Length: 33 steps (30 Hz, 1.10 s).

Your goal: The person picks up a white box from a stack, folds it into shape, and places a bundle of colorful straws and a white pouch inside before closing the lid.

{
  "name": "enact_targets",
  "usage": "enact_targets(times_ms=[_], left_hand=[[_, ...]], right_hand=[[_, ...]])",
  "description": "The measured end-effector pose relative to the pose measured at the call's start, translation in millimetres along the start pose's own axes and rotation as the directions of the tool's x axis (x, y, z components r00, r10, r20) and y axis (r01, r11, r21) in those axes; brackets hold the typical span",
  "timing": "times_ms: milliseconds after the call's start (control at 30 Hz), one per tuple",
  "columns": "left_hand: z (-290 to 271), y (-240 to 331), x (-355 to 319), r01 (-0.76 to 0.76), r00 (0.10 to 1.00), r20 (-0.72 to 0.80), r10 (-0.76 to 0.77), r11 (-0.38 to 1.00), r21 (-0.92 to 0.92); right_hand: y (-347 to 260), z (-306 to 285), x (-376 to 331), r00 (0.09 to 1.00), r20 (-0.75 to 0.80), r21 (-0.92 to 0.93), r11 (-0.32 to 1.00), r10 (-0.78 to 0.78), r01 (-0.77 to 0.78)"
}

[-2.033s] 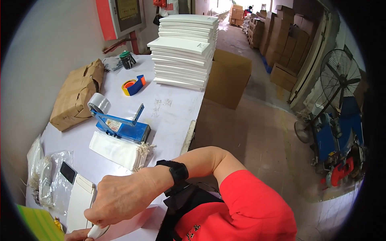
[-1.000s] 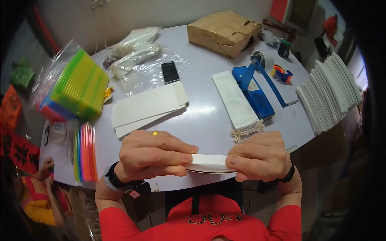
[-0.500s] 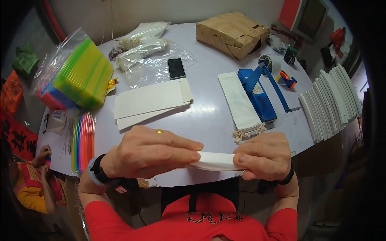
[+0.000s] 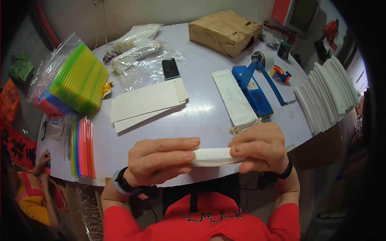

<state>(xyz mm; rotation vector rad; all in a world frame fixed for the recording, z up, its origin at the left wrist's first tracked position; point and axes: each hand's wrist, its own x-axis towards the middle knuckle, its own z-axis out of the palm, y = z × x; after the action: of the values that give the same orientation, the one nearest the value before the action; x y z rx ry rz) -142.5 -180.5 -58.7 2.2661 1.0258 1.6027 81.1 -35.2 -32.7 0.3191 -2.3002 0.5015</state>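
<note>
A slim white cardboard box (image 4: 215, 156) is held near the table's front edge, seen almost edge-on with one narrow side toward me. Its left end is gripped between the thumb and fingers of my left hand (image 4: 161, 158). My right hand (image 4: 261, 148) is closed around the other end, the thumb on the near side. Beyond my left hand lie two flat white cardboard boxes (image 4: 148, 102), overlapping. Just past my right hand, a stack of white drawstring pouches (image 4: 233, 96) lies with its cord ends toward me.
A blue metal press tool (image 4: 253, 92) and a tape roll (image 4: 265, 60) stand behind the pouches. White flat cartons (image 4: 327, 94) are stacked at right. At left are bagged coloured plastic sleeves (image 4: 78, 76). A phone (image 4: 170, 68) and brown parcel (image 4: 223, 32) lie farther back. Another person (image 4: 34, 193) sits lower left.
My left hand has shifted slightly right along with its forearm, and both hands still hold the white box. The view has shifted slightly, moving the tabletop things a little left.
</note>
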Motion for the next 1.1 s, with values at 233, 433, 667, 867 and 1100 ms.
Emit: enact_targets(times_ms=[233,433,667,867,1100], left_hand=[[9.6,-11.2,-16.2,0.130,0.982,-0.130,-0.135,0.990,-0.046],[19.0,-4.5,-0.8,0.116,0.972,-0.199,-0.127,0.991,-0.067],[31.8,-18.8,-16.5,0.078,0.926,-0.343,-0.159,0.968,-0.237],[33.9,-10.2,-2.6,0.179,0.876,-0.361,-0.322,0.909,-0.376],[36.2,-25.5,5.6,0.360,0.720,-0.445,-0.532,0.835,-0.417]], right_hand=[[-19.1,-10.5,41.1,0.937,0.154,-0.244,0.931,0.313,-0.270],[-16.7,10.1,80.3,0.931,0.296,-0.314,0.942,0.214,-0.117],[3.2,15.5,83.2,0.910,0.306,-0.117,0.960,0.279,-0.255],[8.3,14.7,81.6,0.926,0.260,-0.022,0.961,0.273,-0.277],[41.1,28.4,73.2,0.934,0.202,-0.164,0.950,0.295,-0.265]])
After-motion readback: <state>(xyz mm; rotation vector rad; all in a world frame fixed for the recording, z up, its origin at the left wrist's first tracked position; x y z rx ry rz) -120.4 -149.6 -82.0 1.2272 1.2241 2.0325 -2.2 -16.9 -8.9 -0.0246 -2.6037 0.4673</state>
